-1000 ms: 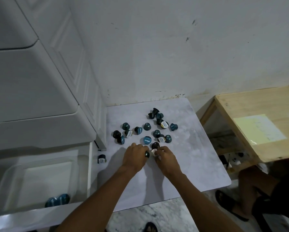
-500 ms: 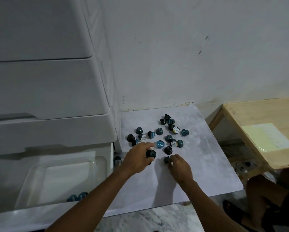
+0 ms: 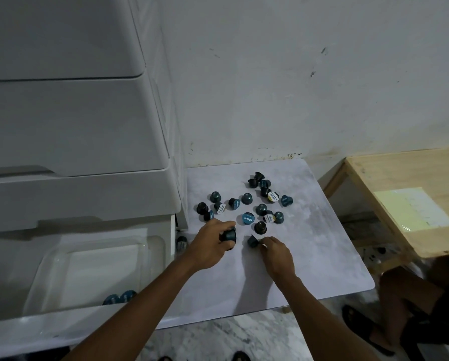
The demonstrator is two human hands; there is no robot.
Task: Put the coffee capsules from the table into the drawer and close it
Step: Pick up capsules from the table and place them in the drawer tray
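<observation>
Dark capsule gripped in my left hand — my right hand pinches a second capsule; drawer stands open.

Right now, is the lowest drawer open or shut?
Open. The drawer is pulled out of the white cabinet, its pale floor exposed, with two blue coffee capsules lying at its near edge.

Capsules dark teal, some black; table grey marbled; drawer white; side table pale wood.
</observation>
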